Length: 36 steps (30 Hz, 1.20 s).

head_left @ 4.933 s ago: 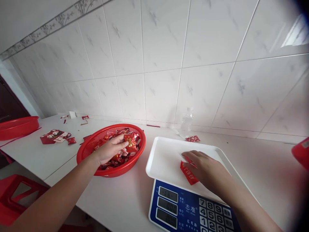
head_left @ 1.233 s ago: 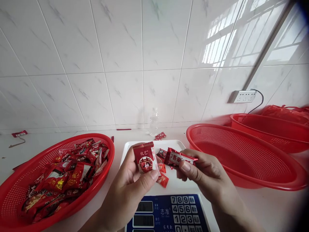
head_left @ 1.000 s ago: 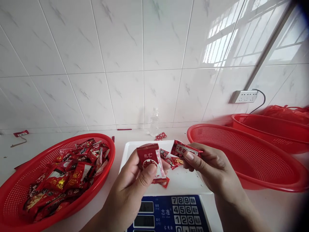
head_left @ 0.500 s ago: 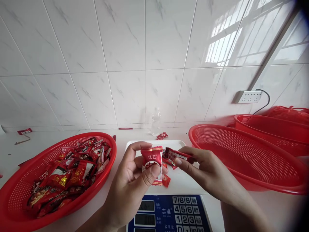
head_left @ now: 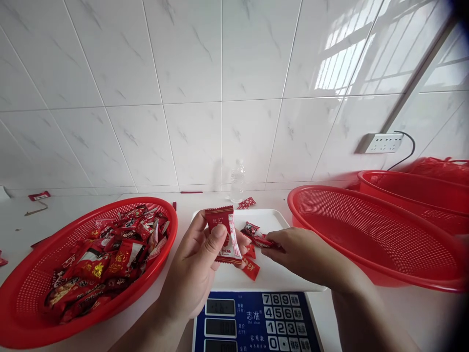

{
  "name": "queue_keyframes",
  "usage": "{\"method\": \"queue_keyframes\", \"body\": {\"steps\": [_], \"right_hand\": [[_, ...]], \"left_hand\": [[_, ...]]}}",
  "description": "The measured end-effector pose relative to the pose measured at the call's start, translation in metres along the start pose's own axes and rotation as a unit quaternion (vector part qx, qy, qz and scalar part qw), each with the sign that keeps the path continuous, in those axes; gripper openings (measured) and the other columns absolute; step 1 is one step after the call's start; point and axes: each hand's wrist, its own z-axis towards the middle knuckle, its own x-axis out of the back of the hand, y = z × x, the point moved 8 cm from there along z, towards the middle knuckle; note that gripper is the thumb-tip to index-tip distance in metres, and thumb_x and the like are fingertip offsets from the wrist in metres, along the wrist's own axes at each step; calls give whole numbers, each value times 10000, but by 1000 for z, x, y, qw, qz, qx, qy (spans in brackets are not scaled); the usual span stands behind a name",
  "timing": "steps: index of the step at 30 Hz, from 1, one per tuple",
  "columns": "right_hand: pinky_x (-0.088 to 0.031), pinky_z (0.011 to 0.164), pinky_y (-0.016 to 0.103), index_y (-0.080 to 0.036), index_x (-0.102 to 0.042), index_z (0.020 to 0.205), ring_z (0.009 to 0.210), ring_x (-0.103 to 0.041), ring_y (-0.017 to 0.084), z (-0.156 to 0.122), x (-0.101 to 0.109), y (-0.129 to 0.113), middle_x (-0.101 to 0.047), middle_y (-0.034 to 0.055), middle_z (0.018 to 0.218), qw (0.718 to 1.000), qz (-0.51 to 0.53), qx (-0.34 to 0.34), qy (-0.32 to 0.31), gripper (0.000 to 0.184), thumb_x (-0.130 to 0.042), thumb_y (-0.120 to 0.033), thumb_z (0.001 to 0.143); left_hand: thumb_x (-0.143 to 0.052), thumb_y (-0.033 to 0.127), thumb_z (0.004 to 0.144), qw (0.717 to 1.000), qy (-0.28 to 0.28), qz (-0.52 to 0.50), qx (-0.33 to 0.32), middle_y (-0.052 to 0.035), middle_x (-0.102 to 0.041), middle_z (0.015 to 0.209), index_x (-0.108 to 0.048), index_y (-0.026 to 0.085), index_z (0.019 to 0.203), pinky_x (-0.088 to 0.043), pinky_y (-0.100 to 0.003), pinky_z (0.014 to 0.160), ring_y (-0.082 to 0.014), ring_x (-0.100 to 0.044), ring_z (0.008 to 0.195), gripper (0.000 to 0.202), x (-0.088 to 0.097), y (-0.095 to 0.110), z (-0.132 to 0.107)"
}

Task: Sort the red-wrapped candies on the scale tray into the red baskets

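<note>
My left hand (head_left: 196, 264) pinches a red and white wrapped candy (head_left: 224, 234) between thumb and fingers, its printed face tilted toward me. Low over the white scale tray (head_left: 289, 278), my right hand (head_left: 308, 254) grips a dark red candy packet (head_left: 269, 242) by its near end; the fingertips are partly hidden. Beside that packet lies a red and black packet (head_left: 251, 229). Flat red packets (head_left: 251, 269) rest on the tray below my left fingers. The scale's blue panel (head_left: 252, 318) with displays and number keys sits nearest me.
At left stands a red perforated basket (head_left: 146, 293) holding many wrapped snacks. Another red basket (head_left: 340, 195) is at right, with a further one (head_left: 403, 181) behind it. A clear plastic bottle (head_left: 237, 181) and a patterned red packet (head_left: 246, 203) are near the tiled wall. A power strip (head_left: 384, 143) hangs there.
My right hand has lowered its packet down toward the tray, among the others. My left hand has shifted slightly left and up, turning its candy to a tilt. The view has shifted slightly.
</note>
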Motion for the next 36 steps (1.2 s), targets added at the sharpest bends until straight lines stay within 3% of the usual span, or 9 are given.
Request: {"method": "queue_keyframes", "body": {"steps": [9,15,21,23,25,28,31,34,36], "right_hand": [[-290,478,279,-213,-667,712,518,-536,150,0,2,-2,-649,30,618,999,28,23,17,369,-479,-412,960],[-284,490,278,-205,-644,721,545,-550,154,1,-1,-2,-674,28,662,1000,1,9,-3,332,-468,-348,963],[-305,495,271,-202,-647,720,558,-583,154,1,1,-4,-691,33,679,1000,-1,20,8,326,-452,-286,968],[-334,507,272,-204,-669,755,592,-613,168,1,3,-3,-707,46,711,1000,-2,19,23,317,-440,-257,968],[-376,534,274,-212,-706,857,655,-650,190,2,5,1,-729,60,770,999,-3,16,40,305,-419,-205,960],[-445,598,300,-220,-713,1042,763,-686,230,3,6,6,-748,82,877,998,-2,7,59,340,-393,-157,946],[-493,666,344,-223,-678,1163,870,-691,266,2,9,6,-750,95,963,997,9,1,75,328,-418,-231,964],[-505,687,327,-214,-678,1128,829,-678,224,-3,18,-7,-738,78,941,984,148,36,89,327,-444,-394,989],[-483,633,288,-191,-687,980,720,-629,175,-9,21,-24,-699,54,826,953,280,94,69,417,-424,-514,994]], "left_hand": [[-626,390,922,998,27,60,-10,-52,-754,896,-551,263,1201,-573,-326,740,-244,-716,911,316,1,0,-9],[-631,330,925,994,32,98,-41,-20,-748,882,-541,320,1326,-576,-271,712,-191,-715,829,411,-2,2,-13],[-674,317,887,962,52,248,-99,-28,-746,788,-500,297,1420,-545,-271,635,-178,-650,671,560,2,12,-8],[-696,262,866,940,65,306,-140,-35,-759,854,-490,297,1427,-536,-268,630,-180,-658,686,599,6,17,-6],[-696,192,849,898,65,397,-177,-42,-760,925,-518,288,1404,-538,-274,657,-194,-675,748,591,8,21,-3],[-591,36,822,800,40,557,-220,-42,-743,928,-513,256,1403,-552,-310,700,-216,-671,819,626,6,18,4],[-476,-55,786,720,11,630,-292,-46,-726,912,-413,219,1464,-578,-315,697,-208,-657,832,734,-1,15,6],[-457,-81,813,695,-5,616,-371,-41,-735,960,-336,220,1499,-594,-291,780,-187,-659,913,759,-11,19,-2],[-475,-90,830,689,-8,593,-417,-36,-745,1017,-295,232,1518,-590,-279,839,-172,-663,964,781,-18,24,-11]]}}
